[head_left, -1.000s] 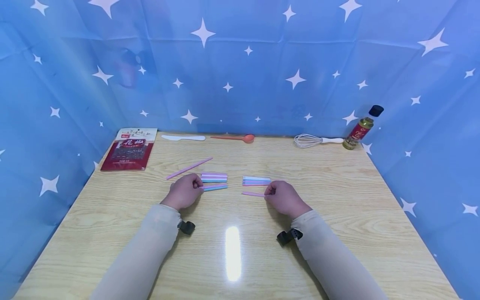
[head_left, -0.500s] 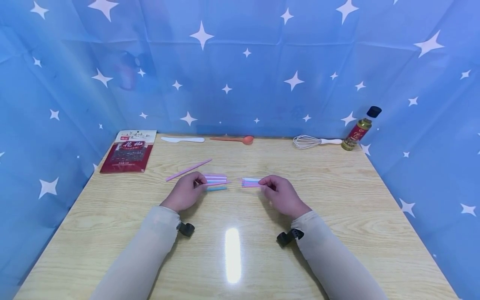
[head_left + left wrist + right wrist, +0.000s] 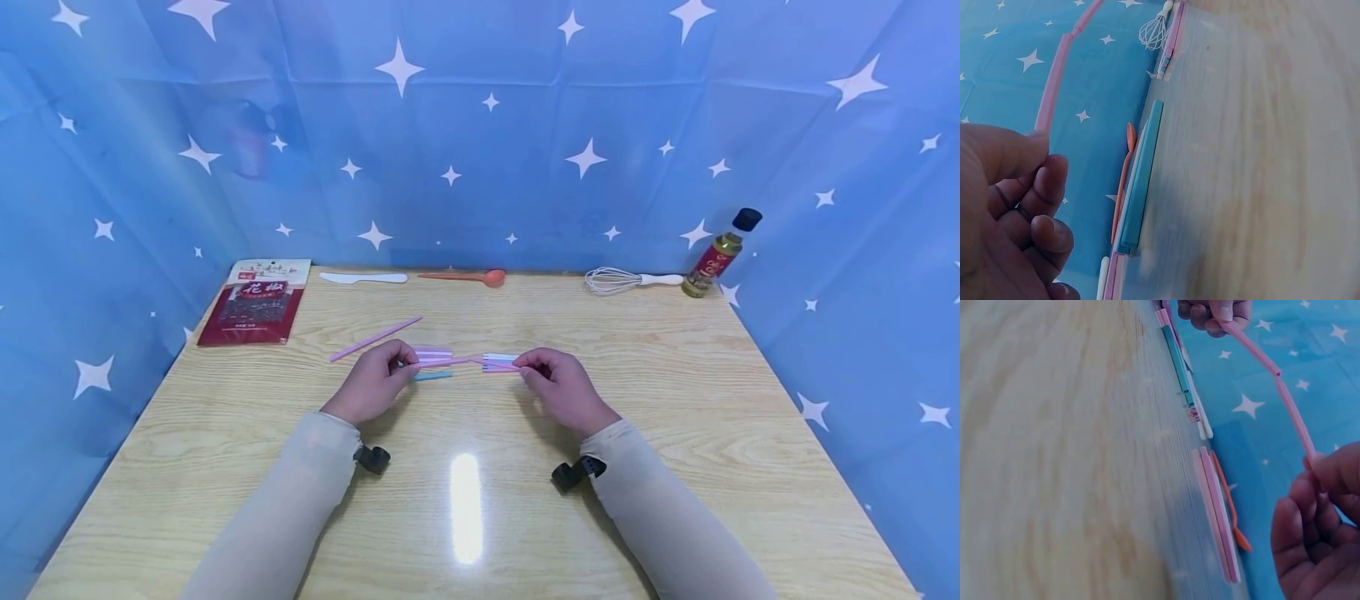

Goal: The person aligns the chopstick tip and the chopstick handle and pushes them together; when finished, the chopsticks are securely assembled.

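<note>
In the head view, both hands are over the middle of the table. My left hand (image 3: 372, 385) pinches a thin pink stick (image 3: 1054, 84) between thumb and forefinger. With thumb and fingertips, my right hand (image 3: 564, 390) holds another pink stick (image 3: 1295, 419). The near ends of these sticks meet at a slight angle, raised above the table. Under the left hand lies a row of short pastel sticks (image 3: 434, 352), with a teal-blue stick (image 3: 433, 376) closest to me. A second group of short sticks (image 3: 498, 357) lies by the right hand, which partly covers it.
A longer pink stick (image 3: 375, 339) lies slanted beyond the left hand. Along the back edge are a red seasoning packet (image 3: 255, 308), a white knife (image 3: 363, 277), an orange spoon (image 3: 491, 278), a whisk (image 3: 615, 282) and an oil bottle (image 3: 711, 265). A starry curtain (image 3: 480, 125) hangs behind.
Both hands have picked up their pink sticks from the table and moved inward. The sticks' ends, apart half a second ago, now meet between the hands.
</note>
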A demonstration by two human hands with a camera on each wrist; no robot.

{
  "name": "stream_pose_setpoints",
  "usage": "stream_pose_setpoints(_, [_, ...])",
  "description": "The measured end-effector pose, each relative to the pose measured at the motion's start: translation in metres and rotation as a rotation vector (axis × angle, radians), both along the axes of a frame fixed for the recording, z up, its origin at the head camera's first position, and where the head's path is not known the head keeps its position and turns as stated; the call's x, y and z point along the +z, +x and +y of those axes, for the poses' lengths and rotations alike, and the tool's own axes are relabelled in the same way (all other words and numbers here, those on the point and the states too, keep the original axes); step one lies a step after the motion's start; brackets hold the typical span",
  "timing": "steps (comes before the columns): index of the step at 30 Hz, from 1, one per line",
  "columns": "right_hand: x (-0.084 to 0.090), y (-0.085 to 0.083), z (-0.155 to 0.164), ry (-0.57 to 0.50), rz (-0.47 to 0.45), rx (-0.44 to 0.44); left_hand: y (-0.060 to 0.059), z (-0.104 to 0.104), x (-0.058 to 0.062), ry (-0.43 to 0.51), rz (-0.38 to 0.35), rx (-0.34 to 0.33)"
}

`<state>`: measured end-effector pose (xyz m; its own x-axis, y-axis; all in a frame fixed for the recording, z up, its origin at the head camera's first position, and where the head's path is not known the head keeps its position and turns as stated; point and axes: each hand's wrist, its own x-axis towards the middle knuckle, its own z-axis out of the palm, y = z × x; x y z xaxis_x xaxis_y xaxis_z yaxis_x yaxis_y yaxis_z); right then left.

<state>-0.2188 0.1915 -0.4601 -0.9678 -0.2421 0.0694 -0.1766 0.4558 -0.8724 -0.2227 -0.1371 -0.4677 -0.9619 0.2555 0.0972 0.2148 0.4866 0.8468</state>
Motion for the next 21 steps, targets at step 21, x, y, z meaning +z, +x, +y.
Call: stream_pose_setpoints(21, [-0.0001, -0.0005, 0.002, -0.04, 0.001, 0.01, 0.0038, 0.0024, 0.0063, 0.041, 0.026, -0.02])
